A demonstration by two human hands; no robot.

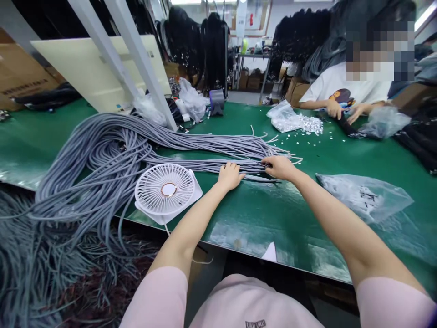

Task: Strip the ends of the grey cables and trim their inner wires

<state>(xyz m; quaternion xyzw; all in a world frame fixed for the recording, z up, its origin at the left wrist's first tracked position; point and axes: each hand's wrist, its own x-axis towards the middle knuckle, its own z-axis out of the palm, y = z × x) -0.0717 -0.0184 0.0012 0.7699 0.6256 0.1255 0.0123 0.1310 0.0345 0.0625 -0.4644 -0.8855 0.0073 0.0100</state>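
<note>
A thick bundle of grey cables (191,142) stretches across the green table, looped at the left, with its loose ends toward the right. My left hand (231,176) curls over the near strands, fingers on top and thumb along the near side. A little further right, my right hand (280,167) is closed with fingertips pinched at the near cables close to their ends. What exactly lies between those fingertips is partly hidden. Pale stripped-looking ends fan out just beyond my right hand.
A white fan (168,189) stands left of my left arm. On the right lies a clear bag (368,193) of small parts. Small white pieces (310,124) spill from another bag (283,116). Across the table a person (344,89) handles black cable. More cables (30,264) hang at lower left.
</note>
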